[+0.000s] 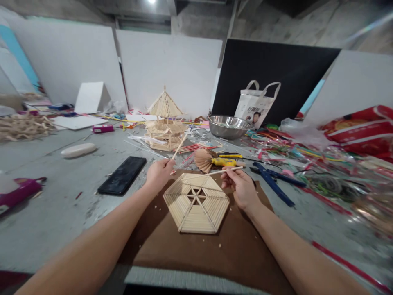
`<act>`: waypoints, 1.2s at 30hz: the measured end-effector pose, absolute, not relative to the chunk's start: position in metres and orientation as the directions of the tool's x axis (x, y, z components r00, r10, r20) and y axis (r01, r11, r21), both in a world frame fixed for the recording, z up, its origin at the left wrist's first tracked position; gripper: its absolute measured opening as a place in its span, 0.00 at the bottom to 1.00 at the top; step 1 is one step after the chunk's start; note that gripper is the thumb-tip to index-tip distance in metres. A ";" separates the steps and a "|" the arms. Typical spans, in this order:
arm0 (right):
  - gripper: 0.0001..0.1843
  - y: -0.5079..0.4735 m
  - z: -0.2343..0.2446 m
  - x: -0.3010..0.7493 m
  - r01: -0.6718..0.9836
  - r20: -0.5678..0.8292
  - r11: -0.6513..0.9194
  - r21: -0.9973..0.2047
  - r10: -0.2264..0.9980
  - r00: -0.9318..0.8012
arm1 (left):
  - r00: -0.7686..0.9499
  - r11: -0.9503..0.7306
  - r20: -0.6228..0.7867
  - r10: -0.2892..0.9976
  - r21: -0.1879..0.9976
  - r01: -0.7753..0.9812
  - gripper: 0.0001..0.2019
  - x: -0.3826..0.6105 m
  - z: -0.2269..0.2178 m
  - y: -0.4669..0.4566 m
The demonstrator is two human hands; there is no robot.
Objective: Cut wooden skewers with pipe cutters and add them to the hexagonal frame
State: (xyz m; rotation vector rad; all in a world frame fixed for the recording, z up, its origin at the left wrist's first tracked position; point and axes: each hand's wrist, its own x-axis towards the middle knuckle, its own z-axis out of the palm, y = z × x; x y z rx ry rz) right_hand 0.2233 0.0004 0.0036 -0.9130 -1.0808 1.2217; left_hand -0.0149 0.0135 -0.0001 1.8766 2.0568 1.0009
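Observation:
My left hand (159, 176) is closed around a thin wooden stick (179, 146), which points up and away to the right. Between thumb and fingers, my right hand (241, 186) pinches another wooden stick (219, 171) that lies nearly level above the far edge of a hexagonal stick panel (198, 221). Rows of sticks make up the panel, with spokes and small openings at its centre. It rests on a brown sheet (184, 254) between my forearms. Behind it, a pagoda-like stick model (164, 129) stands on the table.
Left of the panel lie a black phone (123, 176), a white oval case (78, 150) and a purple tool (21, 192). To the right are a yellow glue gun (225, 162), blue pliers (273, 182), a metal bowl (229, 127) and tangled coloured strips. A tote bag (256, 104) stands behind.

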 end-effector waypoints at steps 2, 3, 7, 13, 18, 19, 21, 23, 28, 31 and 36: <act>0.11 0.000 0.003 0.223 -0.247 0.139 0.138 -0.959 0.990 0.012 | -0.182 -0.047 0.322 0.929 0.591 0.805 0.20 -0.016 -0.002 0.018; 0.11 0.000 0.003 0.223 -0.242 0.137 0.136 -0.961 0.991 0.012 | -0.178 -0.055 0.332 0.926 0.587 0.808 0.19 -0.016 -0.002 0.020; 0.12 -0.001 0.004 0.222 -0.218 0.104 0.104 -0.970 0.994 0.010 | -0.136 -0.059 0.321 0.937 0.530 0.846 0.17 -0.022 0.015 0.032; 0.12 -0.001 0.005 0.222 -0.204 0.096 0.099 -0.974 0.995 0.023 | -0.124 0.008 0.253 0.959 0.414 0.910 0.12 -0.039 0.044 0.075; 0.12 0.001 0.003 0.223 -0.193 0.072 0.071 -0.979 0.997 0.003 | -0.128 0.027 0.303 0.944 0.315 0.949 0.11 -0.038 0.048 0.106; 0.12 0.001 0.002 0.223 -0.190 0.068 0.066 -0.979 0.998 -0.002 | -0.136 0.035 0.321 0.937 0.302 0.953 0.12 -0.037 0.047 0.109; 0.12 0.001 0.002 0.223 -0.185 0.070 0.067 -0.980 0.998 -0.008 | -0.168 0.066 0.353 0.920 0.283 0.957 0.13 -0.034 0.048 0.113; 0.11 0.002 0.001 0.222 -0.183 0.076 0.072 -0.981 0.997 -0.015 | -0.201 0.099 0.380 0.903 0.271 0.957 0.14 -0.033 0.049 0.116; 0.12 0.001 0.000 0.221 -0.188 0.069 0.062 -0.980 0.997 -0.032 | -0.186 0.115 0.446 0.876 0.181 0.977 0.17 -0.032 0.050 0.124; 0.12 0.000 0.001 0.221 -0.177 0.059 0.053 -0.983 0.998 -0.031 | -0.194 0.132 0.419 0.887 0.173 0.976 0.18 -0.032 0.043 0.130; 0.12 0.001 0.000 0.221 -0.164 0.041 0.035 -0.986 0.999 -0.033 | -0.226 0.156 0.396 0.890 0.200 0.967 0.17 -0.035 0.030 0.139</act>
